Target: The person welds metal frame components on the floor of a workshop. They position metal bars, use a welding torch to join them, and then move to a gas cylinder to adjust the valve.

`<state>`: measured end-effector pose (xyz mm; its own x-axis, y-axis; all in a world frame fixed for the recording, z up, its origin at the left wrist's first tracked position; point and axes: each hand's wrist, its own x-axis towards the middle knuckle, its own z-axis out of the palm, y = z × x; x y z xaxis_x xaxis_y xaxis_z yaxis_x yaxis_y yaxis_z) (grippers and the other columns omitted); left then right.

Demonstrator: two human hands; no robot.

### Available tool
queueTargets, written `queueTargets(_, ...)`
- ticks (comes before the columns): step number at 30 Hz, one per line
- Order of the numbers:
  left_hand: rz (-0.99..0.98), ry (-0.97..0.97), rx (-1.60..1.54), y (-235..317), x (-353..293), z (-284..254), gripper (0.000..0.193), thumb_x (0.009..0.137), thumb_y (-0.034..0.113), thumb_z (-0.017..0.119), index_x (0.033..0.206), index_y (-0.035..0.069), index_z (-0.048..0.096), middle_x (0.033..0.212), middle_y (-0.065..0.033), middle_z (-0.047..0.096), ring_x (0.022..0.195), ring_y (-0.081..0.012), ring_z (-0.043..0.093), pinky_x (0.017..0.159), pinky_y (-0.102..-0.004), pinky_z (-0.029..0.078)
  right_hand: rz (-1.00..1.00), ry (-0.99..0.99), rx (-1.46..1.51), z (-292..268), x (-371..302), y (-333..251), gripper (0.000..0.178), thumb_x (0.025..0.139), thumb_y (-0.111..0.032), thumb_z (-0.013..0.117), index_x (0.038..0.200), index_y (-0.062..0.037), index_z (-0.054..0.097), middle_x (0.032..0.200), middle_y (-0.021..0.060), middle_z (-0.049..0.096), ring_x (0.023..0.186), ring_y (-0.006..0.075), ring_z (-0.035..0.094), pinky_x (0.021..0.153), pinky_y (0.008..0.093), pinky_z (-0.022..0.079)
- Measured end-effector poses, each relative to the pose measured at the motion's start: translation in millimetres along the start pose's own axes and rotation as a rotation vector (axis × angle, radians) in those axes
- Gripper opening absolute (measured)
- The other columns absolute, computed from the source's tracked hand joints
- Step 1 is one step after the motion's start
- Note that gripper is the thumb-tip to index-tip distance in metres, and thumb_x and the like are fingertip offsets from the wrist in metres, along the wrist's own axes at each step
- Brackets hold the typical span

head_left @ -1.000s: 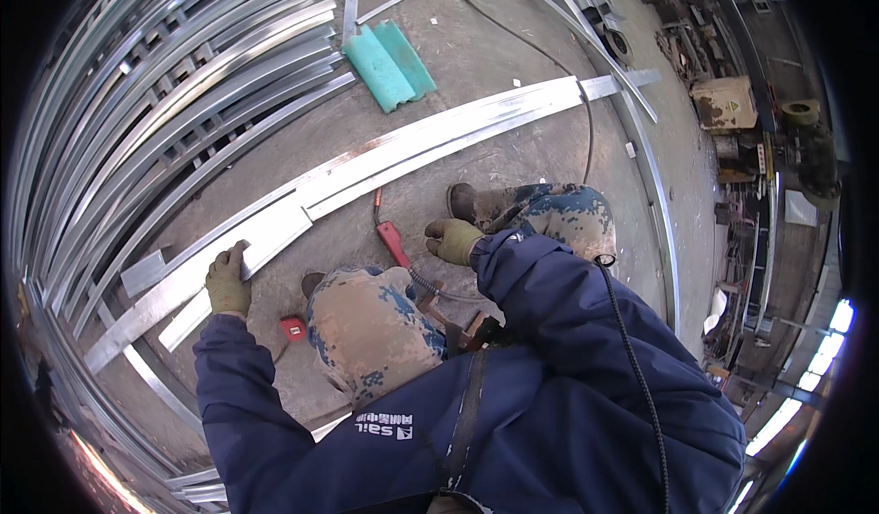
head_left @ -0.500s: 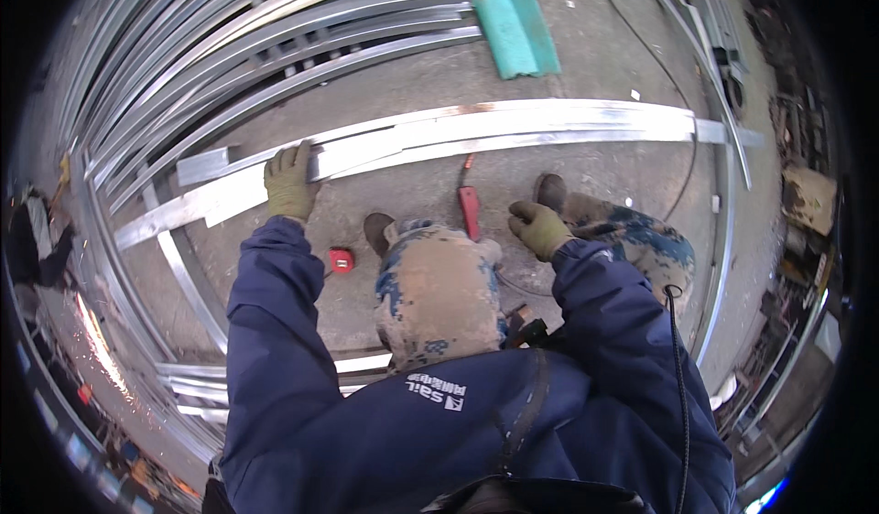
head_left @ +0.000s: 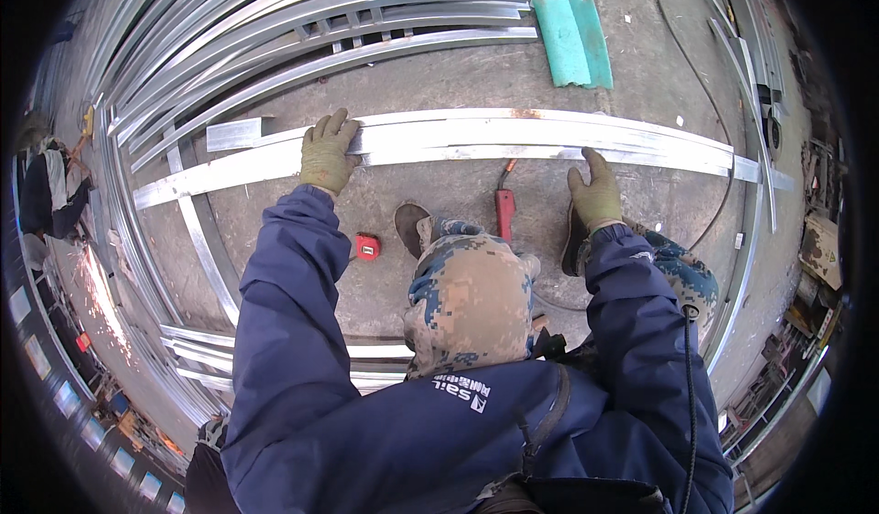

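A long bright metal profile point(head_left: 458, 134) lies crosswise on the floor in front of me, made up of lengths lying closely side by side. My left hand point(head_left: 330, 154), in an olive work glove, grips it left of the middle, fingers over the far side and thumb at the near side. Farther right, my right hand point(head_left: 597, 192), gloved alike, is open with thumb and forefinger apart. Its fingertip reaches the profile's near edge; whether it touches, I cannot tell. A red-handled tool point(head_left: 505, 214) with a cable and a red tape measure point(head_left: 367, 247) lie between my arms.
Stacked metal profiles point(head_left: 366, 20) fill the far left. A green sheet point(head_left: 572, 43) lies beyond the profile, and a dark cable point(head_left: 696, 75) runs at the right. A short metal piece point(head_left: 234, 134) sits by the left end. Sparks point(head_left: 101, 299) fly at the far left near another person point(head_left: 55, 194).
My right hand has moved from beside my knee to the profile's near edge, and its curled fingers have spread. The skewed lengths near my left hand now lie more in line.
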<state>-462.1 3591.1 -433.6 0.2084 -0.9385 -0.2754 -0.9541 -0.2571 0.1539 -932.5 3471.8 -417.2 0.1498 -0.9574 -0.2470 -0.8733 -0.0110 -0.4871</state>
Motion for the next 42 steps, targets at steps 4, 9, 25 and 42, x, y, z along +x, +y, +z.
queueTargets(4, -0.075, 0.142, -0.042, 3, -11, 13, 0.083, 0.073, 0.021, 0.088, 0.148, 0.025, 0.053, 0.157, -0.0048, 0.049, 0.145, -0.0324, 0.043, 0.122, -0.0503, 0.032, -0.068, 0.052, -0.107, 4, 13, 2, 0.057, 0.091, -0.026, 0.069, 0.143, -0.0075, 0.058, 0.147, 0.0215, 0.057, 0.134, 0.0403, 0.055, 0.111, 0.0462, 0.047)
queueTargets(9, 0.037, 0.134, 0.021, 1, -10, 16, 0.089, 0.074, 0.025, 0.088, 0.153, 0.026, 0.048, 0.157, -0.0049, 0.048, 0.146, -0.0325, 0.043, 0.122, -0.053, 0.031, -0.126, -0.002, -0.251, 3, 27, -13, 0.064, 0.09, -0.026, 0.071, 0.15, -0.0128, 0.053, 0.154, 0.0167, 0.051, 0.141, 0.0401, 0.048, 0.114, 0.047, 0.044)
queueTargets(25, 0.086, 0.034, 0.051, -9, 0, 15, 0.079, 0.081, 0.031, 0.083, 0.153, 0.025, 0.049, 0.159, -0.0051, 0.047, 0.148, -0.0347, 0.039, 0.121, -0.0563, 0.028, -0.291, -0.044, -0.529, 16, 62, -6, 0.07, 0.084, -0.018, 0.079, 0.147, -0.0335, 0.055, 0.147, -0.0009, 0.059, 0.137, 0.0328, 0.052, 0.113, 0.0509, 0.04)
queueTargets(42, 0.197, 0.084, -0.042, 16, 12, 31, 0.08, 0.076, 0.025, 0.084, 0.149, 0.02, 0.052, 0.157, -0.0029, 0.047, 0.146, -0.032, 0.041, 0.122, -0.0572, 0.027, -0.275, -0.034, -0.428, 5, 71, 13, 0.072, 0.077, -0.006, 0.082, 0.142, -0.0278, 0.061, 0.147, 0.0051, 0.058, 0.14, 0.0365, 0.049, 0.117, 0.0487, 0.04)
